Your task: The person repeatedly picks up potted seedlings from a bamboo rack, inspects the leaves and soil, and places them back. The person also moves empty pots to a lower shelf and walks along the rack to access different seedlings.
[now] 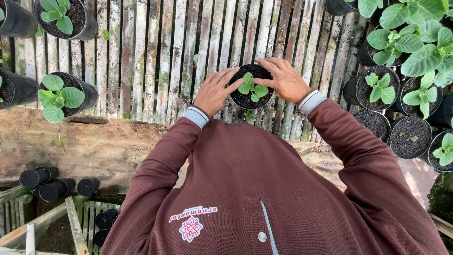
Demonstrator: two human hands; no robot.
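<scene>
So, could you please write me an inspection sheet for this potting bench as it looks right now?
Surface: weathered bamboo-slat bench, stained, with gaps between the slats.
Job's things: small black plastic pot of dark soil with a green leafy seedling in its middle.
Clutter: potted seedlings on the left and right; soil-filled black pots without plants; small black filled tubes lying low on the left.
Grips: left hand and right hand lie on the pot's rim, fingertips by the seedling.
Cables: nothing seen.
Surroundings: worn wooden plank edge; wooden slats lower left.
</scene>
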